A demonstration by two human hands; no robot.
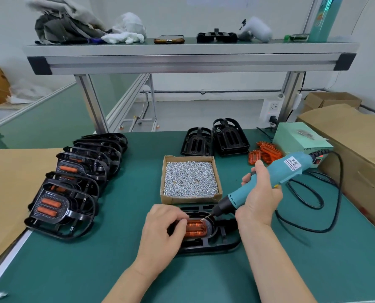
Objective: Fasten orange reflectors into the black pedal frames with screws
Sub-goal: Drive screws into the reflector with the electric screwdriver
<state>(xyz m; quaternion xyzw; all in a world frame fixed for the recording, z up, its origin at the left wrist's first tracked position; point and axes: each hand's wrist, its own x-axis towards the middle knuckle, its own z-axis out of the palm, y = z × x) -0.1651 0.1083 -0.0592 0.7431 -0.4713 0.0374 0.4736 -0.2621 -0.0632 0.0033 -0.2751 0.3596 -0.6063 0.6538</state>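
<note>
Screwdriver (289,169) tip at reflector (195,228) edge, screw box (191,200) just behind frame (206,248)

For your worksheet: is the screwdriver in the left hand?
No, the right hand grips the screwdriver, its tip at the reflector.

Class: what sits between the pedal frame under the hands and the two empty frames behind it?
An open cardboard box full of screws, shown in the head view.

free: green mat (138,171) between pedal row (81,169) and screw box (191,200) | blocked right: cable loops (340,193) (black)
</note>
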